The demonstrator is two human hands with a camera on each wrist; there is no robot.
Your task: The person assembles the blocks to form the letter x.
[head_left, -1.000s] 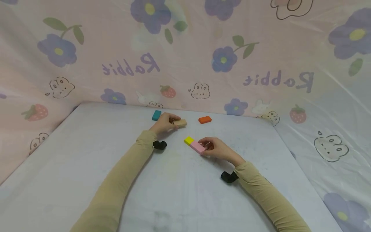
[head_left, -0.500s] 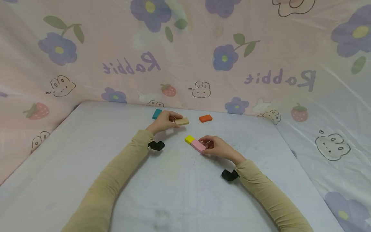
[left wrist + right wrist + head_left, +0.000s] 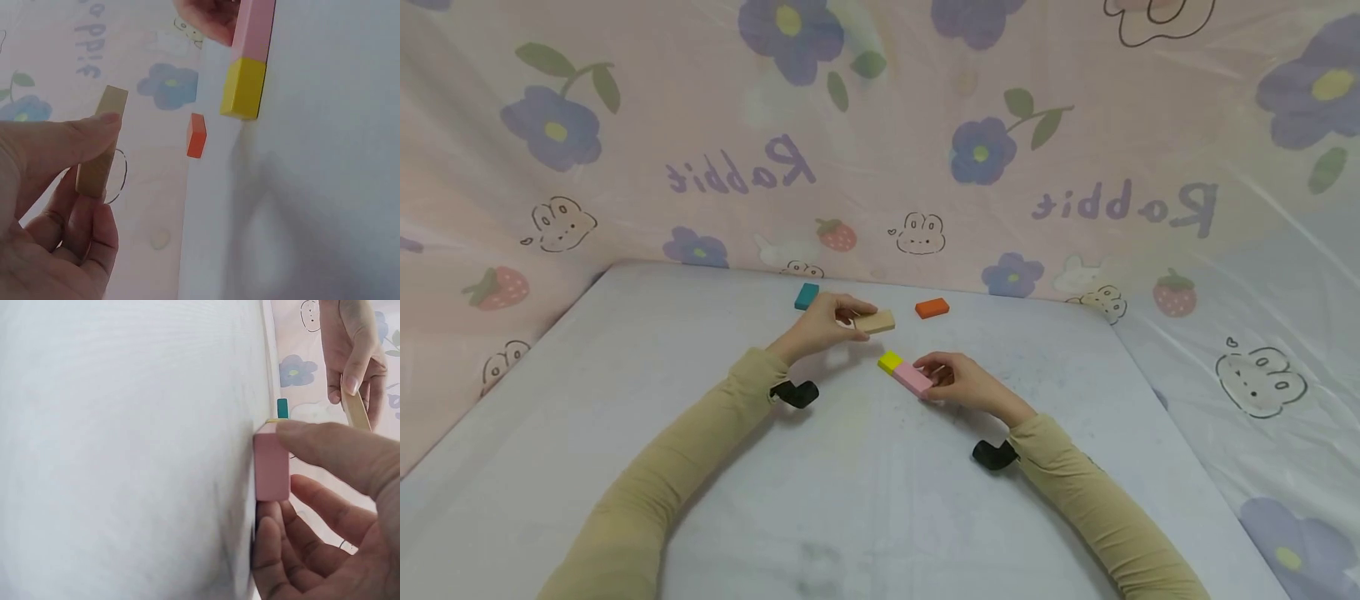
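Note:
My left hand [image 3: 827,323] pinches a plain wooden block [image 3: 877,322] between thumb and fingers. In the left wrist view this wooden block [image 3: 95,174] is held up off the table, its far end pointing away from the hand. Nearer to me, my right hand [image 3: 961,381] grips the outer end of a pink block [image 3: 910,378] lying on the table. End to end with it, a yellow block [image 3: 890,362] forms one straight row. The right wrist view shows the thumb and fingers on opposite sides of the pink block [image 3: 272,465].
Behind the left hand lies a teal block [image 3: 807,296], close to the back edge of the white table [image 3: 835,500]. An orange block [image 3: 932,308] lies farther right at the back. A patterned curtain [image 3: 880,125] hangs behind and beside the table.
My left hand has carried the wooden block a little to the right and up off the table, its forearm swinging leftward. The right hand stays at the pink block.

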